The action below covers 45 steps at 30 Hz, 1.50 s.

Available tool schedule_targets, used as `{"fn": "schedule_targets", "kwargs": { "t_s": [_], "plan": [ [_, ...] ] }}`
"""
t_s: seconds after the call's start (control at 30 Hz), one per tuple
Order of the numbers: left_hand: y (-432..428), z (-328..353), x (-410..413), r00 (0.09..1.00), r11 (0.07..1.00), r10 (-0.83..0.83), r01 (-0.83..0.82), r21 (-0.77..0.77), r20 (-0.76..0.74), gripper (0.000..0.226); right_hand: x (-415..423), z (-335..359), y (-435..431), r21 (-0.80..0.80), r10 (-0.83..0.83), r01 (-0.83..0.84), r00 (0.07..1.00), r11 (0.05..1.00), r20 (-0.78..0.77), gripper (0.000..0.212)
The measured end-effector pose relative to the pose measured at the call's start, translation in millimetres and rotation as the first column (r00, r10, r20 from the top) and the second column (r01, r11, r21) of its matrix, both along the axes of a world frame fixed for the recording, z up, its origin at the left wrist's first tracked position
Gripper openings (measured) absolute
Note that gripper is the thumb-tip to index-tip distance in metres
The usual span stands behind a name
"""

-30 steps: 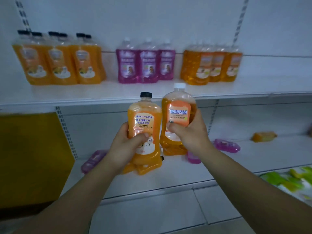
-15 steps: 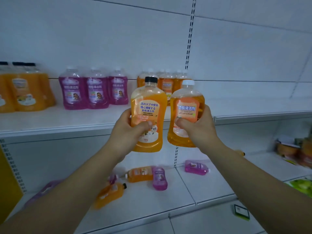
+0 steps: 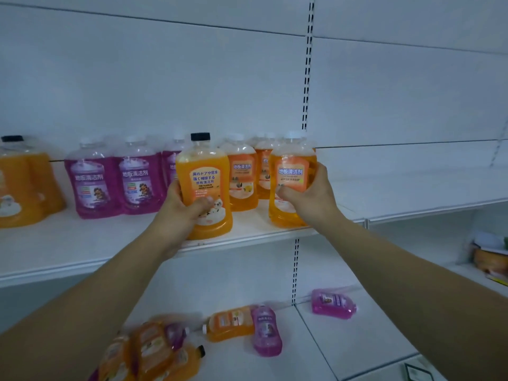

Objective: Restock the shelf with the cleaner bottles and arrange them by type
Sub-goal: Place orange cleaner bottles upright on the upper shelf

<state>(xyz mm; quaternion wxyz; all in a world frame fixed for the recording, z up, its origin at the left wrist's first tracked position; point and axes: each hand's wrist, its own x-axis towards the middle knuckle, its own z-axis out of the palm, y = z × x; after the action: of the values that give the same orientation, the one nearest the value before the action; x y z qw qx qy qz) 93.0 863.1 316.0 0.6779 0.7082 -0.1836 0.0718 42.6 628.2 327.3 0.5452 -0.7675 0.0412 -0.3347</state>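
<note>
My left hand [image 3: 180, 209] grips a black-capped orange bottle [image 3: 204, 171] upright over the front edge of the upper shelf [image 3: 82, 243]. My right hand [image 3: 310, 198] holds a white-capped orange bottle [image 3: 288, 174], its base at the shelf surface, in front of a row of like white-capped orange bottles [image 3: 243, 177]. Purple bottles [image 3: 115, 182] stand left of them, and black-capped orange bottles [image 3: 22, 185] at the far left.
On the lower shelf [image 3: 357, 342] lie loose bottles: an orange one [image 3: 231, 323], two purple ones [image 3: 266, 334] [image 3: 334, 303], and a blurred orange and purple heap [image 3: 154, 350] at the front left. Other goods [image 3: 489, 257] sit at the right edge.
Both hands moved forward and down toward the upper shelf. The white-capped bottle came down onto the shelf surface by its row, and the black-capped bottle reached the shelf's front edge.
</note>
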Motion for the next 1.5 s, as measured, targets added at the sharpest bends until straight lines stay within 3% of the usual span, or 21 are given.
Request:
{"fn": "schedule_targets", "kwargs": {
  "t_s": [0.13,0.27,0.37,0.67,0.83,1.03,1.2,1.3,1.5],
  "plan": [
    [3.9,-2.7,20.6,0.998,0.998,-0.053,0.054,0.032,-0.040,0.063,34.6,-10.3,-10.1,0.002,0.037,-0.037,0.999,0.999,-0.017,0.068],
    [4.9,-7.0,28.7,1.000,0.993,0.000,0.002,0.116,-0.016,0.065,58.8,-14.1,-20.0,-0.065,0.130,-0.132,0.991,0.989,-0.043,0.087],
    [1.4,-10.1,28.4,0.997,0.982,0.075,-0.079,0.169,0.030,0.069,69.1,-11.2,-27.8,-0.098,0.180,-0.186,0.981,0.978,-0.070,0.076],
    [0.3,-8.7,21.3,0.987,0.958,0.158,-0.155,0.242,0.005,0.080,88.3,-15.3,-44.8,-0.144,0.146,-0.155,0.987,0.977,-0.071,0.062],
    [-7.2,-7.6,17.4,0.981,0.944,0.194,-0.193,0.266,0.020,0.068,97.3,-12.0,-43.1,-0.170,0.093,-0.108,0.991,0.980,-0.094,0.059],
    [-10.0,-7.5,14.4,0.959,0.898,0.280,-0.280,0.339,0.048,0.080,107.1,-20.5,-36.5,-0.180,0.094,-0.118,0.986,0.977,-0.136,0.068],
    [-16.0,-4.1,9.2,0.927,0.840,0.357,-0.372,0.395,0.114,0.077,99.3,-19.4,-37.6,-0.203,0.094,-0.140,0.971,0.969,-0.221,0.073],
    [-12.6,-0.9,11.5,0.918,0.821,0.380,-0.393,0.415,0.118,0.079,86.7,-14.5,-37.3,-0.311,0.000,-0.055,0.985,0.949,-0.174,0.096],
    [19.4,3.1,-0.5,0.917,0.790,0.384,-0.388,0.475,0.109,0.081,55.5,11.5,-13.1,-0.591,-0.082,0.080,0.996,0.803,0.024,0.088]
  ]
}}
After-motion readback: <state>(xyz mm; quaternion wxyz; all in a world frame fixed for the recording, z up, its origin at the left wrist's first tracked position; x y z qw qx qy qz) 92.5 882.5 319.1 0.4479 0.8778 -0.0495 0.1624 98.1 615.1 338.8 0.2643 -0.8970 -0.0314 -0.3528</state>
